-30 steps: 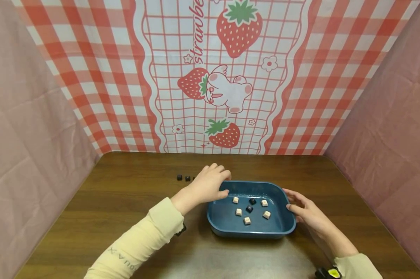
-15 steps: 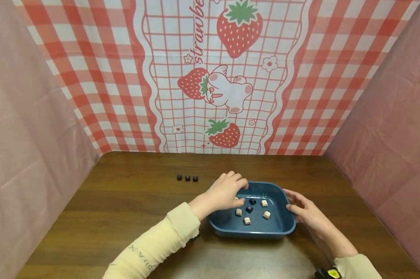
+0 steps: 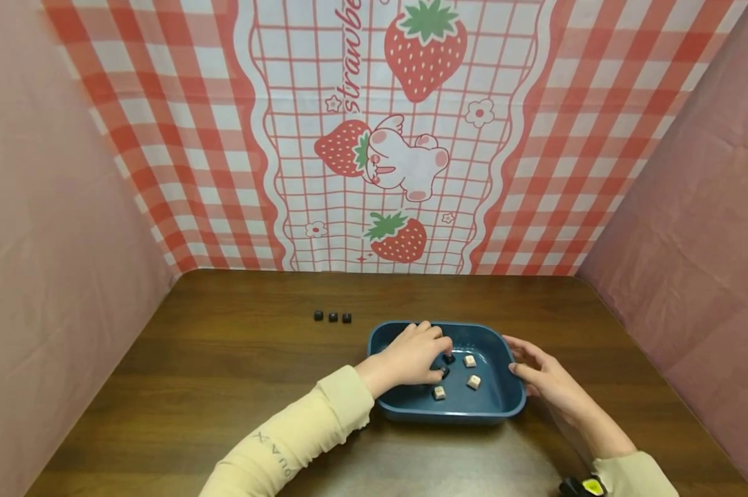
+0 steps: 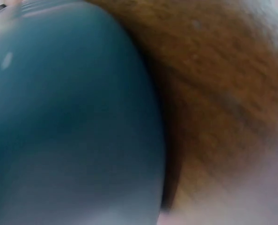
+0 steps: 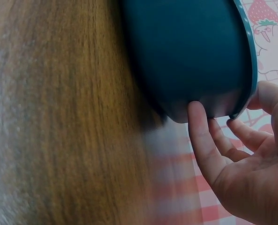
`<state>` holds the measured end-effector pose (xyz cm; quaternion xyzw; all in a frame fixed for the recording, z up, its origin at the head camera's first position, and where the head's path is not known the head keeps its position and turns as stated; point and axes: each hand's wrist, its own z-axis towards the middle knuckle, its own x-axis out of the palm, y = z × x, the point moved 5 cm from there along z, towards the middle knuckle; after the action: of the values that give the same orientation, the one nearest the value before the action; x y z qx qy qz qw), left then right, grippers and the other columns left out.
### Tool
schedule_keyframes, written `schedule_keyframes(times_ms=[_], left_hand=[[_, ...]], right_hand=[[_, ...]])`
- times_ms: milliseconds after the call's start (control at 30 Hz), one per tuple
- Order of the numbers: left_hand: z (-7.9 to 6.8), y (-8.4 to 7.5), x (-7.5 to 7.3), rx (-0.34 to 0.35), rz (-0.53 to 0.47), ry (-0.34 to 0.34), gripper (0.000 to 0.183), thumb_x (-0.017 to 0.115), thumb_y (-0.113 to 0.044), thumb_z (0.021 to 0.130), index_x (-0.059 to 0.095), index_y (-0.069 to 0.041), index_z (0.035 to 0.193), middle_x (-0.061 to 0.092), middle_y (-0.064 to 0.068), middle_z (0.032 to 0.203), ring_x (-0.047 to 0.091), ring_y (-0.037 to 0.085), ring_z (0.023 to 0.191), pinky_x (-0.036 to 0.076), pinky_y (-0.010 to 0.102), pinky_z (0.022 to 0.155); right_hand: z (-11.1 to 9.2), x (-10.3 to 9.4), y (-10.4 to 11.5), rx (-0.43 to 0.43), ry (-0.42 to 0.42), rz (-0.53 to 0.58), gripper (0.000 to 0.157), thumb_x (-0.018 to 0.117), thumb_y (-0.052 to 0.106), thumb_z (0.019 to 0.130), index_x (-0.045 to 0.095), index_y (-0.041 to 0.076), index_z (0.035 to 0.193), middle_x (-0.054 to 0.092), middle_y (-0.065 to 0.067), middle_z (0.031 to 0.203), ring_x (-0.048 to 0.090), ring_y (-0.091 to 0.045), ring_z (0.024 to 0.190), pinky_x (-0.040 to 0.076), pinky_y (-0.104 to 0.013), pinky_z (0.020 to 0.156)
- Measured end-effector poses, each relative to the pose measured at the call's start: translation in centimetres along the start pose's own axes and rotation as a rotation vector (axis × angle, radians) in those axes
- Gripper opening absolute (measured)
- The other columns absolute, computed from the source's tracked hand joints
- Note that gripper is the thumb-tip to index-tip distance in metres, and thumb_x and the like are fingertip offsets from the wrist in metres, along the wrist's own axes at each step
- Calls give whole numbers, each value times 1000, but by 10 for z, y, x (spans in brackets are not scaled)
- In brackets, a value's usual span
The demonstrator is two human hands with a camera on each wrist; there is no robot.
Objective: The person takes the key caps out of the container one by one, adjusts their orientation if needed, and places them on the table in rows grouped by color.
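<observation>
In the head view, a dark blue tray (image 3: 448, 417) with rounded corners sits on the table, holding cream keycaps (image 3: 474, 382) and black keycaps (image 3: 445, 373). My left hand (image 3: 407, 355) reaches over its left side, thumb and fingertips spread close to the two black ones inside; whether they touch cannot be seen. That hand hides part of the tray floor. At the right end, my right hand (image 3: 550, 378) holds the tray, thumb at the rim and fingers against the outer wall (image 5: 190, 56), as the right wrist view shows. Only the tray's side (image 4: 73, 108) fills the left wrist view.
Three black keycaps (image 3: 333, 317) stand in a row on the wooden table (image 3: 249, 373), behind and left of the tray. A red checked strawberry cloth (image 3: 405, 138) hangs at the back, with pink cloth (image 3: 678, 207) along both sides.
My left hand has moved right and slightly down, from the tray's left rim to the black keycaps inside, uncovering the third one in the row. The right hand has stayed at the tray's end.
</observation>
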<state>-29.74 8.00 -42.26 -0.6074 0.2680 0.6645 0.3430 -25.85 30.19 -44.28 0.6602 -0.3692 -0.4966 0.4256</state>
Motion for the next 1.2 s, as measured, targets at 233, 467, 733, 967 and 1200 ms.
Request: schedule_keyframes(times_ms=[233,467,733,967,1200], left_hand=[[3,-2,9,-4,22,32,28,67,-40,84,64,-27,109,57,-7,105,45,11,93,37,27,78],[3,-4,13,11,67,33,21,68,-38,84,67,-27,102,56,-8,98,44,11,90,35,25,73],[3,-5,15,17,77,19,11,69,-34,83,64,-27,89,53,-9,90,43,10,87,32,24,70],[-1,-3,9,15,82,-12,11,68,-35,84,63,-26,90,53,-8,92,43,11,86,32,25,70],[-6,3,-2,-4,69,-25,13,67,-36,85,61,-26,91,53,-8,94,43,12,90,34,26,74]], right_hand=[[0,0,2,-9,5,-5,60,54,18,95,26,5,147,36,-30,138,58,-26,102,55,-40,74],[0,0,0,-3,7,-3,61,54,18,95,25,5,147,36,-30,138,58,-26,101,55,-40,74],[1,2,-3,9,4,15,61,54,17,94,25,5,147,35,-30,139,58,-28,101,55,-42,74],[0,3,-2,-3,5,24,61,54,15,94,26,5,147,34,-31,140,59,-27,101,55,-41,73],[-1,2,-2,-9,5,22,61,55,15,94,27,5,146,36,-31,139,59,-25,101,55,-40,73]])
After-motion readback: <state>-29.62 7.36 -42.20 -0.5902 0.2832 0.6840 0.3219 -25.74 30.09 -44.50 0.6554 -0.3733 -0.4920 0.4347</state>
